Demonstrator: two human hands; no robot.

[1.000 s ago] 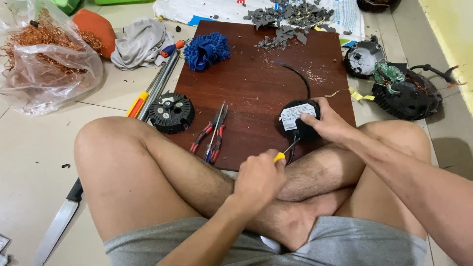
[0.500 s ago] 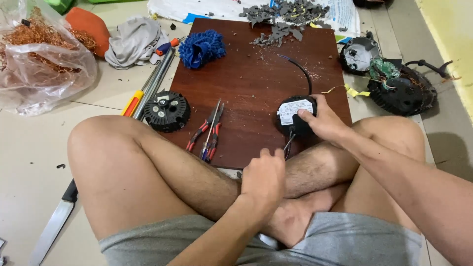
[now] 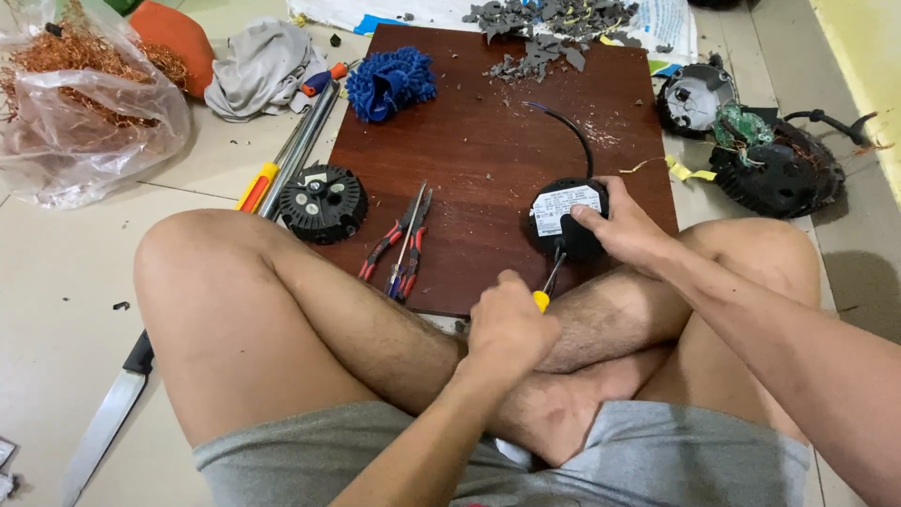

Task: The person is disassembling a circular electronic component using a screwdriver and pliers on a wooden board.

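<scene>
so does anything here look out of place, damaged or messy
Yes. Grey broken fragments lie scattered over the far edge of the brown board. Right of it, a black round housing sits opened, its green circuit board exposed. A knife lies loose on the floor by the knee.

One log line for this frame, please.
left hand: grips yellow-handled screwdriver, tip at black round unit | right hand: steadies unit on brown board | pliers: idle

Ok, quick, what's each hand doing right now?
Left hand: closed on the screwdriver.
Right hand: fingers pressed on the round black unit, holding it down.
</scene>
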